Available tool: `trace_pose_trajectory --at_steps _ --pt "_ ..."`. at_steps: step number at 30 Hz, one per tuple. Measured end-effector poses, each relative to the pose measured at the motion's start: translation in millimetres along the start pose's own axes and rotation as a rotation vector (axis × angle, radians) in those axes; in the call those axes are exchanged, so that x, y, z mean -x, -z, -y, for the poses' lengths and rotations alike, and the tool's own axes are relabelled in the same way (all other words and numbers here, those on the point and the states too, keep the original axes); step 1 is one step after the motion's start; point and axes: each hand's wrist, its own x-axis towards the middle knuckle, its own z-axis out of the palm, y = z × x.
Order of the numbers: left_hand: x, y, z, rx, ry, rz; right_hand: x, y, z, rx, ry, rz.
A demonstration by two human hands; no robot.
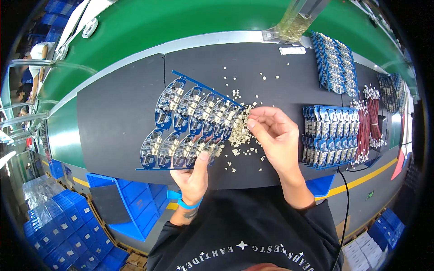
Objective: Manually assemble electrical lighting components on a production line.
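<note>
My left hand (192,178) grips the lower edge of a blue circuit board panel (181,122), its thumb on top. The panel is tilted, with two rows of rounded boards carrying dark parts and small pale connectors. At its right end, my right hand (276,135) has thumb and forefinger pinched together; whatever sits between the fingertips is too small to make out. Just beside those fingers lies a heap of small cream connectors (241,133), partly under the panel's right end, with loose ones scattered around.
Stacked blue board panels (330,135) stand at the right, with another stack (334,63) behind. Bundles of dark red wires (374,117) with white ends lie farther right. A metal post (298,22) rises at the back. Blue bins (135,203) sit below the dark mat's (117,108) front edge.
</note>
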Motion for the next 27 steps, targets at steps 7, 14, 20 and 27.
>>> trace_pose_trajectory --at_steps 7,14,20,27 --pt "3.2 9.1 5.9 -0.104 -0.023 0.07 7.9 -10.6 -8.9 0.254 0.257 -0.089" --pt "8.6 0.5 1.4 -0.73 -0.43 0.129 13.5 -30.0 -11.5 -0.203 0.075 0.063" --pt "-3.5 -19.3 -6.5 -0.909 -0.689 0.315 5.4 -39.0 -9.5 -0.29 0.005 0.235" --pt "-28.1 -7.7 -48.1 -0.793 -0.387 0.376 -7.3 -7.5 24.9 0.01 0.307 0.046"
